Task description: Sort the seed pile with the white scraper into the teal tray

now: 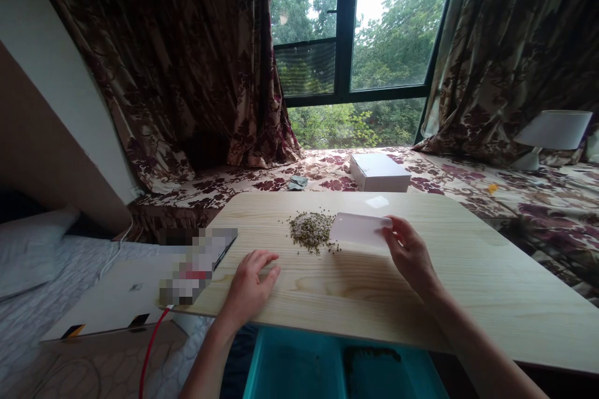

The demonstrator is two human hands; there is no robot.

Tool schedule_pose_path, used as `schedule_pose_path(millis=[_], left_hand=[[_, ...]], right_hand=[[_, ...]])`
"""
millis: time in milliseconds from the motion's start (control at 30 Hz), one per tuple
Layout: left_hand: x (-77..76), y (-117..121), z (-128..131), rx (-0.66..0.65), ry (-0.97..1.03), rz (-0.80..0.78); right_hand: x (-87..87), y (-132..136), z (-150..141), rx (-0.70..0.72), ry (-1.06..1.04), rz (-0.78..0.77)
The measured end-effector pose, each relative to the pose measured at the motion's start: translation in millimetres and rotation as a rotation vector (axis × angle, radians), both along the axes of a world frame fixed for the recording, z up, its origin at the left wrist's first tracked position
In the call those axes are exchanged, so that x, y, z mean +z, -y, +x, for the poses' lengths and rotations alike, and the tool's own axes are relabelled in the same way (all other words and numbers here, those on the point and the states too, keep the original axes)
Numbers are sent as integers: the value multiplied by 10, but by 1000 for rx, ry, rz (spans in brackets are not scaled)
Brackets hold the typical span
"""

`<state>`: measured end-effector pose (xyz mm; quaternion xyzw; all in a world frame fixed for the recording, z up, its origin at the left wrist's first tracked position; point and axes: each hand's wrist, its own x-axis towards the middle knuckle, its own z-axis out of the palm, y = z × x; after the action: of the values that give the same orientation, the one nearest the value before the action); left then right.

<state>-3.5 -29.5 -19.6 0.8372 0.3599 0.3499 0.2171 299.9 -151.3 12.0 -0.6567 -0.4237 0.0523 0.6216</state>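
A pile of small green beans mixed with white grains (311, 230) lies on the wooden table (337, 299), a few strays scattered round it. My right hand (408, 249) pinches the right end of a white, translucent plastic sheet (359, 229) between thumb and fingers. The sheet is tilted, and its left edge meets the pile's right side. To the lower left of the pile, my left hand (251, 280) rests on or just above the tabletop, holding nothing, with its fingers apart. The exact kind of the grains is too small to tell.
Below the table's front edge sits a turquoise two-part tray (299, 361), dark bits in its right compartment. A blurred-out device (191, 274) with a red cable (152, 349) is at the table's left edge. Behind stand a white box (380, 173) and a lamp (555, 131).
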Motion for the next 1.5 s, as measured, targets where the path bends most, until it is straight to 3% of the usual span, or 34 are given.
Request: schedule_pose_path(millis=[800, 1500], left_hand=[[7, 14, -2, 11, 7, -2], [1, 6, -8, 1, -2, 3]], right_hand=[[-34, 11, 57, -82, 46, -23], [-22, -29, -52, 85, -6, -31]])
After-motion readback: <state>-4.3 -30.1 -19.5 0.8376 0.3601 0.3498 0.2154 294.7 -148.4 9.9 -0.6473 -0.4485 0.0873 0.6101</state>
